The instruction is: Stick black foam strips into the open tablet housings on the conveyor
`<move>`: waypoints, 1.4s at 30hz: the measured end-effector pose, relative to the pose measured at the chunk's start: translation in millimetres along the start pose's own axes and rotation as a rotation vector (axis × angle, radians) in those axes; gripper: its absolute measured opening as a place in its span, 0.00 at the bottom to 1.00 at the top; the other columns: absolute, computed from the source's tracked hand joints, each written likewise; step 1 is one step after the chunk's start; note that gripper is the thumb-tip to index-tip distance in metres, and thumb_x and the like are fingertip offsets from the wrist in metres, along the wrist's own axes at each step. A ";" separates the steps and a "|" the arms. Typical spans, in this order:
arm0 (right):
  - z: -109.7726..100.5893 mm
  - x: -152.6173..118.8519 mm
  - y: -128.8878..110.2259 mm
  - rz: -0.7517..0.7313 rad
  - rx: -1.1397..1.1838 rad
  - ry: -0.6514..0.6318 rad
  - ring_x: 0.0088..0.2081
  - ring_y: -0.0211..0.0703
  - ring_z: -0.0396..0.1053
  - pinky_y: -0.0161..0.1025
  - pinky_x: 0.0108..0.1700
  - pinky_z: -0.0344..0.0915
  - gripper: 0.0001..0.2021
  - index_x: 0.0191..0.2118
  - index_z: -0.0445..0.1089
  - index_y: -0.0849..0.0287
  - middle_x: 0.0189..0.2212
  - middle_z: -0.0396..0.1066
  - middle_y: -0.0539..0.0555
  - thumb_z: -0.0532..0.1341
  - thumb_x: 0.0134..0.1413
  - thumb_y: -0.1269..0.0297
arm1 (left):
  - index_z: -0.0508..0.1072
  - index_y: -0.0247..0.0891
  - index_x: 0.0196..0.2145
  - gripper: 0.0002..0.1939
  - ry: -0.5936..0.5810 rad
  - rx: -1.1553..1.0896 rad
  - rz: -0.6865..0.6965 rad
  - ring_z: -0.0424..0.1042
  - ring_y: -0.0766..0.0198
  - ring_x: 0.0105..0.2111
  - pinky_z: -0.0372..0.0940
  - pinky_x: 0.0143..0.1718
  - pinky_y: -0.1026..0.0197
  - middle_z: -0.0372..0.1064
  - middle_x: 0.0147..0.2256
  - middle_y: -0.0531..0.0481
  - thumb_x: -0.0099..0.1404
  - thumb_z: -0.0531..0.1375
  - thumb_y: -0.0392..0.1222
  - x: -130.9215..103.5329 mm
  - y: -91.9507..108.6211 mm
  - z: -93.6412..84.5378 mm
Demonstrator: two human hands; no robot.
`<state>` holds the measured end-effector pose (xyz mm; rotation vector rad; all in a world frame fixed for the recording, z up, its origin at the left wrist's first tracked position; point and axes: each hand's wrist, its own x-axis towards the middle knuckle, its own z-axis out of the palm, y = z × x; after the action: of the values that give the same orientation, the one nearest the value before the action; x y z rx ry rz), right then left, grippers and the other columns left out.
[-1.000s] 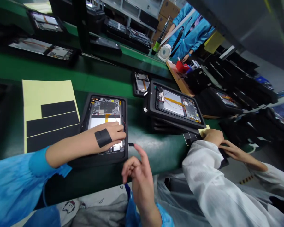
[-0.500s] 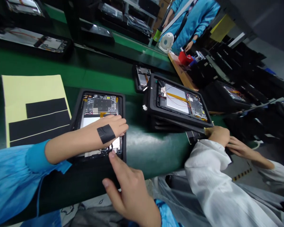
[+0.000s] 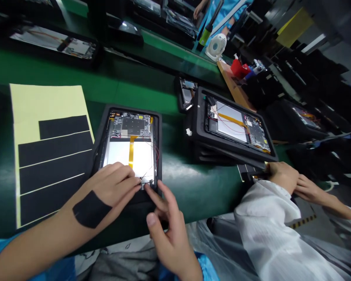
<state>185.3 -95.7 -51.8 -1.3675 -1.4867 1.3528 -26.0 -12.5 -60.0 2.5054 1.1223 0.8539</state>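
Note:
An opened tablet-like device point(image 3: 133, 127) lies in a black foam tray point(image 3: 159, 156), with its circuit board at the far end and an orange ribbon over a white battery. My left hand point(image 3: 114, 183), a black tape patch point(image 3: 92, 209) on its wrist, rests over the device's near edge. Its fingertips are pinched together by thin dark wires; what they hold is too small to name. My right hand point(image 3: 171, 230) has its fingers apart, two fingertips touching the near right edge of the device and the thumb free.
Left lies a yellow sheet point(image 3: 46, 101) with black strips point(image 3: 55, 152). Stacked foam trays point(image 3: 234, 121) with another open device stand right. A neighbour's hands point(image 3: 283, 175) work beyond them. Farther back are a small fan point(image 3: 216, 47), a red container point(image 3: 240, 69) and another person point(image 3: 216, 15).
My left hand has drawn back toward the near edge, uncovering the battery and ribbon. My right hand has more fingers extended at that edge. The whole view has shifted slightly.

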 end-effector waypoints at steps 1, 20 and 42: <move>0.5 -0.2 0.3 0.016 0.035 0.002 0.33 0.35 0.69 0.37 0.41 0.72 0.30 0.73 0.49 0.41 0.67 0.65 0.57 0.58 0.71 0.62 | 0.73 0.37 0.39 0.10 0.028 0.009 -0.016 0.66 0.58 0.37 0.61 0.40 0.56 0.68 0.37 0.47 0.77 0.52 0.35 -2.5 4.8 2.9; 26.6 10.5 -28.1 0.198 1.316 -0.112 0.12 0.26 0.52 0.23 0.16 0.57 0.32 0.73 0.45 0.44 0.26 0.75 0.46 0.56 0.71 0.50 | 0.70 0.39 0.47 0.12 0.052 -0.133 -0.101 0.68 0.60 0.44 0.64 0.45 0.57 0.69 0.45 0.47 0.76 0.49 0.29 -5.2 22.5 10.9; 41.1 11.7 -19.0 0.259 1.187 0.001 0.11 0.27 0.53 0.23 0.14 0.57 0.39 0.75 0.36 0.46 0.25 0.75 0.47 0.57 0.68 0.46 | 0.68 0.40 0.47 0.11 0.044 -0.177 -0.077 0.73 0.58 0.44 0.66 0.47 0.56 0.74 0.43 0.47 0.76 0.48 0.32 -8.3 15.6 0.1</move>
<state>139.4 -91.9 -44.0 -0.7420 -0.2770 1.8977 -21.2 -29.1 -56.3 2.2962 1.0977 0.9471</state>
